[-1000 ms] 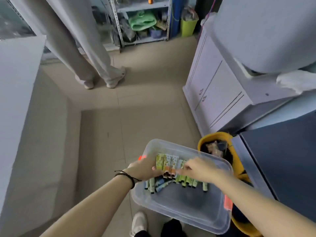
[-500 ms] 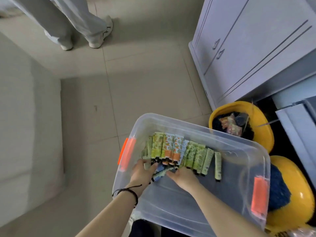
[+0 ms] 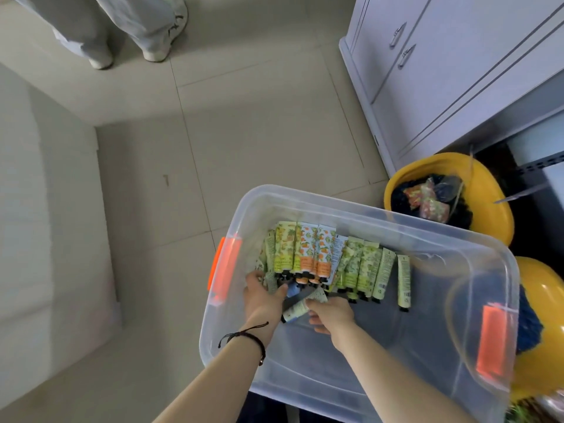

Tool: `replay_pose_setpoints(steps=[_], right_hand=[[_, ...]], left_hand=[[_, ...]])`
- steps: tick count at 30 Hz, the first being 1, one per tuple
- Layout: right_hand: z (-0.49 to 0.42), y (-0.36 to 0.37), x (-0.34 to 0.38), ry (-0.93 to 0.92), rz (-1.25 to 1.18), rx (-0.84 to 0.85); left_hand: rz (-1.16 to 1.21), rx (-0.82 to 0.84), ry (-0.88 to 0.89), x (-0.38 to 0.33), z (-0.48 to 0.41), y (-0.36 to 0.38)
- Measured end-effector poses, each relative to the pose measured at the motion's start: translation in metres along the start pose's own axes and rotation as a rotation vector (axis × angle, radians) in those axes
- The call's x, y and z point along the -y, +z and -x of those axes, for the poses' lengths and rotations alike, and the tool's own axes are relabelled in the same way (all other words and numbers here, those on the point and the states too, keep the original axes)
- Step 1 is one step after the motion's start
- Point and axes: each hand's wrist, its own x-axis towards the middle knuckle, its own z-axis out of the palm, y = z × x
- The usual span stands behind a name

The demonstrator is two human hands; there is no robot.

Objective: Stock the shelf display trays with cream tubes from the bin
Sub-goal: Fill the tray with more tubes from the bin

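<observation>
A clear plastic bin (image 3: pixel 393 230) with orange latches stands on the floor below me. Inside lies a row of several cream tubes (image 3: pixel 335 261) with green, yellow and orange prints, caps toward me. My left hand (image 3: pixel 262 296) reaches into the bin's left side and touches the tubes at the row's left end; what it grips is hidden. My right hand (image 3: pixel 331 312) is inside the bin, fingers curled around a pale tube (image 3: pixel 300 306) lying crosswise in front of the row. No shelf trays are in view.
Two yellow tubs (image 3: pixel 488 190) with dark contents sit right of the bin. A white cabinet (image 3: pixel 442 87) stands at the upper right. Another person's legs and white shoes (image 3: pixel 158 41) are at the top left. A pale wall (image 3: pixel 45 209) runs along the left.
The view has tilted down onto the bin. Both hands have gone from over the tubes to the caps at the near side, and my right hand has closed on a crosswise tube.
</observation>
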Motion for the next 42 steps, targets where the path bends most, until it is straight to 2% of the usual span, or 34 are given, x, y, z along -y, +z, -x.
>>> replay_pose_setpoints(steps=[5, 10, 16, 19, 27, 37, 42], right_hand=[[0.015, -0.031, -0.005, -0.04, 0.118, 0.149], [0.021, -0.055, -0.008, -0.054, 0.1, 0.242], [0.029, -0.068, -0.006, -0.053, 0.114, 0.332], [0.033, -0.07, -0.006, -0.04, 0.113, 0.376], [0.025, -0.076, -0.011, -0.177, 0.142, 0.258], [0.045, -0.09, 0.0, -0.343, 0.22, 0.144], [0.065, -0.104, 0.017, -0.456, 0.21, 0.068]], left_hand=[[-0.081, -0.024, 0.07, 0.001, -0.001, 0.006], [-0.166, -0.086, 0.148, 0.007, -0.011, 0.005], [-0.267, 0.053, 0.164, 0.013, -0.009, 0.005], [-0.325, 0.046, 0.174, 0.011, -0.01, 0.003], [-0.241, 0.039, 0.181, 0.011, -0.006, 0.01], [-0.251, 0.387, 0.222, -0.013, 0.021, 0.001], [-0.117, 0.494, 0.199, -0.043, 0.043, -0.012]])
